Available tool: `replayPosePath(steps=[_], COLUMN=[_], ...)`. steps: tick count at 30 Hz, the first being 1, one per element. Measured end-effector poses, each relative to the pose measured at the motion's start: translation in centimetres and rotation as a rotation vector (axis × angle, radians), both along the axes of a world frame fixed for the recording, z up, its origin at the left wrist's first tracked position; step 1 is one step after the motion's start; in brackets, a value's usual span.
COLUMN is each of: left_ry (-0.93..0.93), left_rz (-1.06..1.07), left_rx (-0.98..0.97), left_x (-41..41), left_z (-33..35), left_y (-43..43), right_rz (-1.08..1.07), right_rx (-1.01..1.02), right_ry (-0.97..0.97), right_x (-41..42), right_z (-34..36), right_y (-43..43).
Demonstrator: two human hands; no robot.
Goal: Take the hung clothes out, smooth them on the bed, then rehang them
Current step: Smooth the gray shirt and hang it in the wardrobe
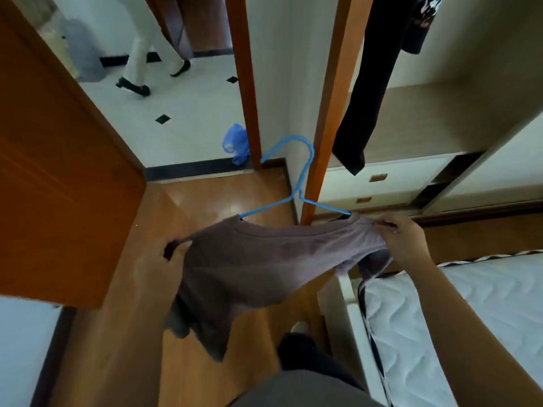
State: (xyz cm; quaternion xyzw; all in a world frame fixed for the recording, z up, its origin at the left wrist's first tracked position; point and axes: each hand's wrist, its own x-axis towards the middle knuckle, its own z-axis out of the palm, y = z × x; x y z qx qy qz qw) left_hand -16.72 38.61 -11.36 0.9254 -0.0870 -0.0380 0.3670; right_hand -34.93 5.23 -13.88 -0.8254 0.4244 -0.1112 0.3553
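Shirt (249,265): grey-brown, held up in the air over the wood floor (205,198), just left of the bed; stretched wide between two hands, bottom part hanging down loose and crumpled.
Hanger (296,183): thin and blue, both arms tucked inside the shirt's neck hole; hook up and pointing away, not on any rail.
Left hand (173,259): closed tight on the shirt's left shoulder, a bit of dark cloth poking out past the thumb.
Right hand (402,239): pinching the shirt's right shoulder near the end of the hanger arm, fingers closed on the cloth.
Bed (458,304): low on the right, white quilted mattress with a dark edge; nothing lying on the part that shows.
Closet (440,113): open, behind the shirt on the right, pale shelf and drawers inside.
Dark clothes (367,83): hanging in the closet, long and black, reaching down near the drawers.
Door (58,171): brown wood, open, on the left.
Blue bag (236,145): on the white tile floor past the doorway, beside the door frame.
Other person's legs (152,54): far back on the tiles, light trousers, dark shoes.
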Motion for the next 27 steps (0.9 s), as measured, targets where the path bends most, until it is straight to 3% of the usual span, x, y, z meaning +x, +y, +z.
replayPosePath(steps=[5, 9, 18, 22, 27], left_ry=[-0.027, 0.132, 0.038, -0.024, -0.111], left_rz=[-0.240, -0.347, -0.869, -1.106, -1.228], left_rx=[0.060, 0.034, 0.051, 0.158, 0.029], left_x=[3.6, 4.1, 10.7, 12.2, 12.1], left_z=[1.8, 1.2, -2.6, -3.0, -2.9], left_y=[-9.8, -17.8, -33.4, -40.8, -48.9], right_rz=[-0.129, -0.297, -0.673, -0.904, -1.112], right_rx=[0.001, -0.010, -0.034, -0.001, -0.004], right_ry=[0.024, 0.037, 0.134, 0.164, 0.185], right_x=[0.8, -0.2, -3.5, -4.5, -6.5], right_z=[1.1, 0.8, -0.5, 0.4, 1.5], right_y=[-8.4, -13.4, -20.8, -21.7, -22.2])
